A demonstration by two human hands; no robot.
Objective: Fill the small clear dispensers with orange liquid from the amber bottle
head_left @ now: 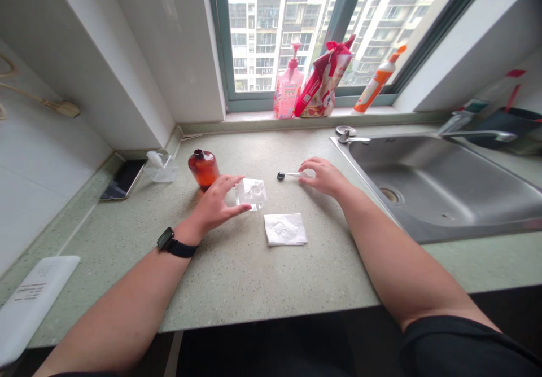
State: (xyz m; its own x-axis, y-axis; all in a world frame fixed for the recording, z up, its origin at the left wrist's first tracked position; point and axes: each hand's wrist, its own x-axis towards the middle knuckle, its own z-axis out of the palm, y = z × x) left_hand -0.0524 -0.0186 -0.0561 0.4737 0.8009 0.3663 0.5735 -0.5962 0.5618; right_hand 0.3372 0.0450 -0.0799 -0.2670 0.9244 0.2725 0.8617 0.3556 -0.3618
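Observation:
My left hand (218,201) is curved around the near-left side of a small clear plastic container (252,192), thumb in front and fingers behind. Something white, like tissue, shows in the container. Just beyond this hand stands an amber bottle (203,169), its neck uncapped. My right hand (324,176) pinches the pale stem end of a thin piece with a round black end (280,176); it looks like a dropper, lying low over the counter and pointing left. A folded white tissue (285,229) lies flat between my forearms, touched by neither hand.
A steel sink (444,196) with a tap (478,134) is on the right. On the left are a phone (123,179), another clear container (161,168) and a white slab-like case (36,292). A pink pump bottle (288,86), red bag (324,80) and orange-white bottle (376,83) line the sill.

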